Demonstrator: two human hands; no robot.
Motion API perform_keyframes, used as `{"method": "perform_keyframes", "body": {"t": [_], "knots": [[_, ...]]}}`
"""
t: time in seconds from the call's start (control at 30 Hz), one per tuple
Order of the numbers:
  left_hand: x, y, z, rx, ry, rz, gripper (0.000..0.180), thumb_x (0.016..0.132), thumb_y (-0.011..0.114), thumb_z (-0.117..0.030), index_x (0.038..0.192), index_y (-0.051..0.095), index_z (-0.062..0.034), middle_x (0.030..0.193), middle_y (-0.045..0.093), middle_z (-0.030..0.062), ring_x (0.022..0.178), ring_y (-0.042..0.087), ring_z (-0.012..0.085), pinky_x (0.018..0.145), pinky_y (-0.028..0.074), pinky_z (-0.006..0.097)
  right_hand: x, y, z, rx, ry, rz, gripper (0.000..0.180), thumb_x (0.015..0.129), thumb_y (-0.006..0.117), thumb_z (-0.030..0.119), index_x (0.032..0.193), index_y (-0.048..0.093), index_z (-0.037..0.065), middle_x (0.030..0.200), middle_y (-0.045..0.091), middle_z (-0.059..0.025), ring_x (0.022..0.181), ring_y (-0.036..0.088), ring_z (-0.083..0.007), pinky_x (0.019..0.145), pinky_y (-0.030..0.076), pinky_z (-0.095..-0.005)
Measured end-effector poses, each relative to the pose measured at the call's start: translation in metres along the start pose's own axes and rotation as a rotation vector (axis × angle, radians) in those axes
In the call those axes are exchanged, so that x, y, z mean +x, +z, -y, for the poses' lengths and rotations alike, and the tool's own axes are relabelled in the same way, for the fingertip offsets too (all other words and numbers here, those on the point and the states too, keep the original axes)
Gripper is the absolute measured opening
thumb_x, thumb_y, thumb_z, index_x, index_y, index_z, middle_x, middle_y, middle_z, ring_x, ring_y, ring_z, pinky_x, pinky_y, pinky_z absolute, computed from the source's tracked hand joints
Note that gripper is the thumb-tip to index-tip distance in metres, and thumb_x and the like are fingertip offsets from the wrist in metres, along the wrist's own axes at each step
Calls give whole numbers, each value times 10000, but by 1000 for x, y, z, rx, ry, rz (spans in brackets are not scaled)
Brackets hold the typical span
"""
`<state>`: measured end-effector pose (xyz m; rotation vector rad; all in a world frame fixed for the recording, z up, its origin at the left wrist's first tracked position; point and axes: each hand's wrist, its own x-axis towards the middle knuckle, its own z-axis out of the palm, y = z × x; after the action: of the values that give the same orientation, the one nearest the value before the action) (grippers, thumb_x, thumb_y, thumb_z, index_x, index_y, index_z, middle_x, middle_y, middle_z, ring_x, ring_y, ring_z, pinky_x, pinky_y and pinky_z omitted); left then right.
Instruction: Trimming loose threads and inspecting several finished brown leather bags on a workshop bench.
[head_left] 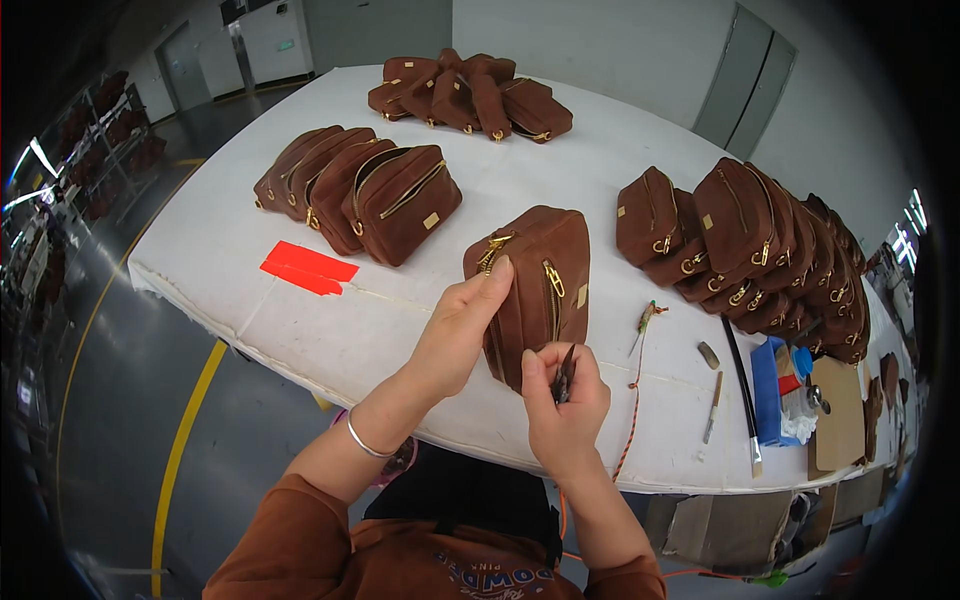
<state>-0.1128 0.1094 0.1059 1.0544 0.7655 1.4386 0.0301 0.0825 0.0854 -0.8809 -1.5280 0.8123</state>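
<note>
A brown leather bag (550, 235) with gold zippers and a small gold plate stands tilted on the white table in front of me. My left hand (452, 335) grips its left side, thumb pressed beside the upper zipper pull. At the bag's lower front edge is my right hand (570, 415), closed around dark, pointed thread snips (565, 373) whose blades point up. The right fingertips are close to the lower end of the front zipper; whether they pinch a thread there is too small to tell.
More brown bags stand at the left (405, 205), far end (470, 95) and right (745, 220) of the white table (330, 330). Red tape (308, 268) marks the left. An awl-like tool (641, 325) with cord, a long brush (742, 395) and a blue bin (768, 395) lie right.
</note>
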Motion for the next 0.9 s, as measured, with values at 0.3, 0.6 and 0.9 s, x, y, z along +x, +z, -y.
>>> {"method": "perform_keyframes", "body": {"t": [0.3,0.6,0.9], "knots": [[12,-9,-18,-231,38,17,435,1046,402,-317,1311,513,10,1260,591,68,1153,539,134,1008,401,313,-58,32,-10,-253,-206,731,282,867,714,219,1018,580,23,841,688,-146,621,677,-299,560,536,-356],[-7,-51,-8,27,33,49,193,856,606,-142,875,692,30,856,669,41,774,603,109,708,473,262,-34,-1,1,-31,81,399,133,877,698,122,894,640,3,705,665,-103,582,653,-172,530,497,-287],[-34,-63,-5,163,63,306,177,750,675,-63,622,567,-6,609,438,-29,584,354,63,520,247,266,-11,-35,-19,281,199,-264,255,1016,498,212,925,578,-12,659,496,0,424,310,-4,376,236,-189]]}}
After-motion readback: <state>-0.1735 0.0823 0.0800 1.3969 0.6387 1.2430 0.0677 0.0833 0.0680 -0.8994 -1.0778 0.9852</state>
